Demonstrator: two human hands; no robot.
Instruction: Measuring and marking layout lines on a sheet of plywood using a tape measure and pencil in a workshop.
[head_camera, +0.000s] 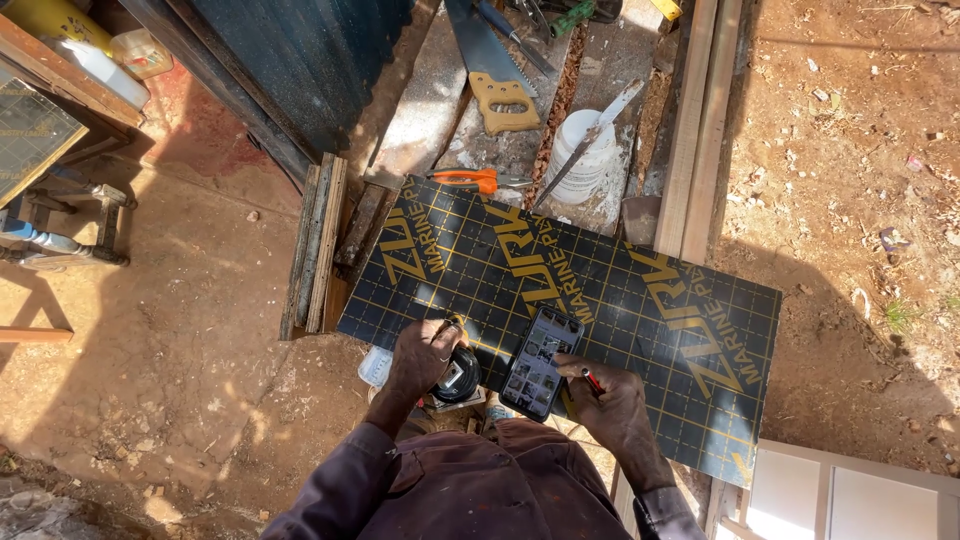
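From the head view, a dark gridded plywood sheet (640, 300) is seen lying across the table (600, 215), its long axis running from upper left to lower right.

The left hand (422, 358) is closed over a black tape measure (458, 376) at the sheet's near edge; the fingers are curled around the case, so the grip is pressed together on it.

Just to the right of that hand, a smartphone (540, 362) is laid on the sheet, its long axis running nearly away from the person, tilted slightly right.

The right hand (612, 405) is placed just right of the phone's lower end, with a red-tipped pencil (592, 381) pinched between the fingers and pointed toward the phone. The phone thus lies between the two hands, touched by or just beside the right one; which cannot be told.

Well beyond both hands, orange-handled snips (478, 180), a handsaw (495, 75) and a white tub (580, 155) with a blade resting across it are seen on the table.
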